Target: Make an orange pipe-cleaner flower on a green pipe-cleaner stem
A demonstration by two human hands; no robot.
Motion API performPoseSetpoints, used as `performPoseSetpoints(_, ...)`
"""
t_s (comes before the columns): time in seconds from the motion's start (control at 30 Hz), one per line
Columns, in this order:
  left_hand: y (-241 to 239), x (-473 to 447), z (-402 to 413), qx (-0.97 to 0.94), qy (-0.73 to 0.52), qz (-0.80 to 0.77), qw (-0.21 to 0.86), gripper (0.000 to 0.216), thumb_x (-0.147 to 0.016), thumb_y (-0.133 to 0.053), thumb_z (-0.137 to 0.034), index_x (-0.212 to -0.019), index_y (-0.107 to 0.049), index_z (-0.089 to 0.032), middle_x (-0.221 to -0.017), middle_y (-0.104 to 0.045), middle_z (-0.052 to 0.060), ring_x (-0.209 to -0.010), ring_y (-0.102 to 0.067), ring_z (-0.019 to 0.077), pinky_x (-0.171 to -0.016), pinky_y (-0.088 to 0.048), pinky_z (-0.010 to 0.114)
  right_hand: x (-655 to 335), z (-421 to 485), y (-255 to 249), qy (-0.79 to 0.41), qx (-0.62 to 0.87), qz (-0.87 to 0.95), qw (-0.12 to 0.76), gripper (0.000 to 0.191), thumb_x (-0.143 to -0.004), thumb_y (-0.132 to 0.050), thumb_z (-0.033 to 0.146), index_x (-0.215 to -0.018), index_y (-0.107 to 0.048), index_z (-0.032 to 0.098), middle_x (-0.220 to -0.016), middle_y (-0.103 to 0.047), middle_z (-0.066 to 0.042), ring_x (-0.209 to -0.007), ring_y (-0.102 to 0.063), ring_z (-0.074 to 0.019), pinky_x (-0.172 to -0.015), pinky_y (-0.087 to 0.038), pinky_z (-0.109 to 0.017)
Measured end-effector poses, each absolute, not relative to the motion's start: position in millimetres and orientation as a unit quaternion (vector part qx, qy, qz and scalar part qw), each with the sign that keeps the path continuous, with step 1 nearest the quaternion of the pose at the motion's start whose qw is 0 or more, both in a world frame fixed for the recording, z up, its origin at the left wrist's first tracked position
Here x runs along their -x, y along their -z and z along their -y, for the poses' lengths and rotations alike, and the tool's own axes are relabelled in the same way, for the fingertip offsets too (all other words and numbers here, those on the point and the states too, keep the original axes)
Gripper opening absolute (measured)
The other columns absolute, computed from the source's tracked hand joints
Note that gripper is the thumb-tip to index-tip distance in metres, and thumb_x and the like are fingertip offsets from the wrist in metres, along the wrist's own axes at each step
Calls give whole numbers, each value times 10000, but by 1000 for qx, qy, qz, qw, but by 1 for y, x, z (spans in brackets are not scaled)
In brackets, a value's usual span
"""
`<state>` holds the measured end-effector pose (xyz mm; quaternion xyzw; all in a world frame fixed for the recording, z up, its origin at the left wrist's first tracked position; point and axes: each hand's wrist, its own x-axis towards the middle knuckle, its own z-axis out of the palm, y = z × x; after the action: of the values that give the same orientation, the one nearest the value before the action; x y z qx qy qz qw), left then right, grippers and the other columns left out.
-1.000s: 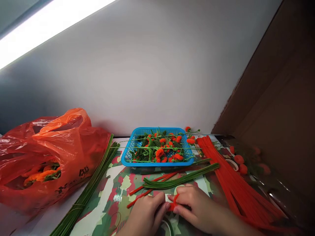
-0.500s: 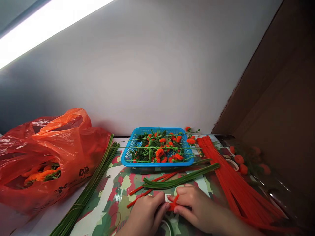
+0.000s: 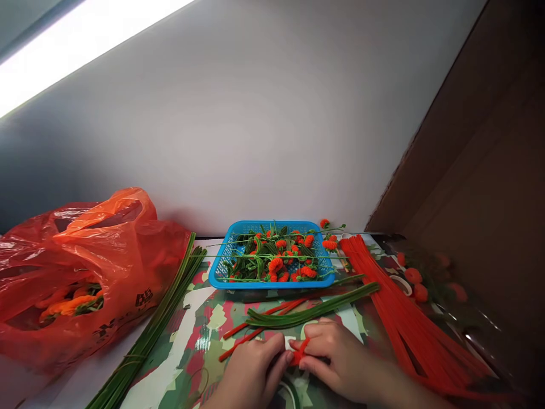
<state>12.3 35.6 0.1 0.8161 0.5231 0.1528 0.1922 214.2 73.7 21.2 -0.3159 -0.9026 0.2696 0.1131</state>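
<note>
My left hand [image 3: 251,372] and my right hand [image 3: 336,358] meet at the bottom middle, fingers pinched together on a small coiled red pipe cleaner [image 3: 300,352]. Both hands rest low over the patterned table cover [image 3: 191,352]. Just beyond them lie a few green pipe cleaners [image 3: 315,309] and some loose red ones [image 3: 251,332]. A blue basket [image 3: 221,267] behind holds several finished red-and-green flowers [image 3: 276,264].
A thick bundle of red pipe cleaners [image 3: 400,318] runs along the right. A long green bundle [image 3: 157,324] lies on the left beside an orange plastic bag [image 3: 85,267] with more flowers inside. A brown board [image 3: 489,182] stands at the right, a grey wall behind.
Nothing has visibly changed apart from a slight shift of the view; both hands stay pinched on the red coil.
</note>
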Motion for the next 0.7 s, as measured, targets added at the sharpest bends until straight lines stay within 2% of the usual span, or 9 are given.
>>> performPoseSetpoints(0.7, 8, -12, -35, -824, -137, -520, 177, 249, -903, -355, -254, -687, -470, -208, -585, -613, 2, -504, -555, 136, -470, -295, 223, -211, -71, -12, -303, 325, 890, 101, 299, -918, -464, 301, -696, -606, 158, -706, -550, -5, -669, -488, -111, -607, -318, -231)
